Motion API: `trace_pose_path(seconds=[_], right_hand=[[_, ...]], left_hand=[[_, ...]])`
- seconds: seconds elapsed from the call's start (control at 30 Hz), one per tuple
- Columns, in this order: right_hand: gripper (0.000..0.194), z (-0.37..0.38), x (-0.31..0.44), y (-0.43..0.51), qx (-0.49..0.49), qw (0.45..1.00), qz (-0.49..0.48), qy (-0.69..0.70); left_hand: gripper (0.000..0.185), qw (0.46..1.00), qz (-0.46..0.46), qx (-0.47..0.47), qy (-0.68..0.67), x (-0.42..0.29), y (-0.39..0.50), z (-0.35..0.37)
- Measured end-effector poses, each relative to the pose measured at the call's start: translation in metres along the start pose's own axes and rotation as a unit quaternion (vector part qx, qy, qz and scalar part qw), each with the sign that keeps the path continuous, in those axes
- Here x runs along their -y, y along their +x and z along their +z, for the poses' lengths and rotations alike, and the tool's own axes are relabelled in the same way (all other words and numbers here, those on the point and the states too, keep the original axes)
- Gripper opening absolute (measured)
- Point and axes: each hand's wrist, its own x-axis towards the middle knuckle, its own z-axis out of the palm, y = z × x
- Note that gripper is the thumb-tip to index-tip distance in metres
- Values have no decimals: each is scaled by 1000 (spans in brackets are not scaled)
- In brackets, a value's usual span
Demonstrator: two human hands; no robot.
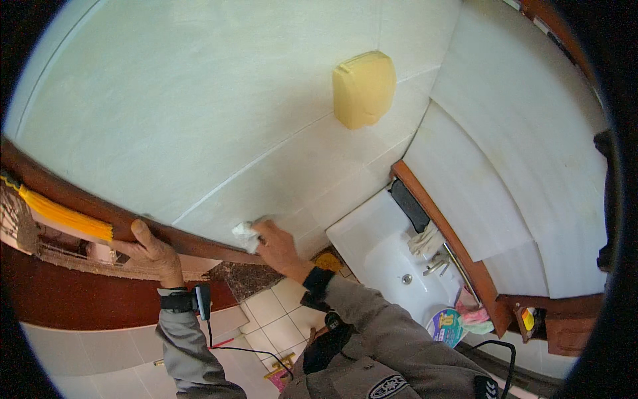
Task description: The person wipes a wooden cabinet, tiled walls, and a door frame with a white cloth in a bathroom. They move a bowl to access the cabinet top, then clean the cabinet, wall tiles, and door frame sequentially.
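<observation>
My right hand [279, 249] presses a crumpled white cloth or tissue [245, 234] against the pale wall tile [209, 174], just beside the dark red wooden door frame [209, 240]. My left hand [157, 254] rests on that frame, thumb raised and apart from the fingers, near the end of a yellow tassel [70, 212]. Nothing shows held in it. A yellow wall-mounted box [364, 90] is fixed to the tiles above, to the right of both hands.
A white washbasin [379, 249] with a metal tap [436, 264] stands at the right. Cloths [471, 311], a round tub with printing [446, 326] and a dark grey object [408, 204] lie about it. A wooden ledge [438, 219] runs behind. A black cable [249, 350] hangs from my left wrist.
</observation>
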Motion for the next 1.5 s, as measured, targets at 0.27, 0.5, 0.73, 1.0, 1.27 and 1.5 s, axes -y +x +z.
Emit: trace_pose_path(seconds=[0.27,0.5,0.73,1.0,1.27,1.5], right_hand=[[37,-127,-5,76,-303,952,-36,25],[33,-48,46,60,-201,977,-67,38],[33,27,97,35,-35,972,-225,-57],[35,-63,8,14,-82,994,-64,-17],[17,-42,-35,21,-136,983,121,-1],[37,-5,-41,-19,-14,1000,26,5]], left_hand=[[101,998,53,4,22,-7,-3,0],[97,999,29,11,24,-15,-4,1],[97,999,36,0,22,-3,-4,-1],[104,1000,19,19,-5,5,-3,-3],[79,973,94,17,210,21,-4,-19],[81,999,-12,20,24,54,4,-20]])
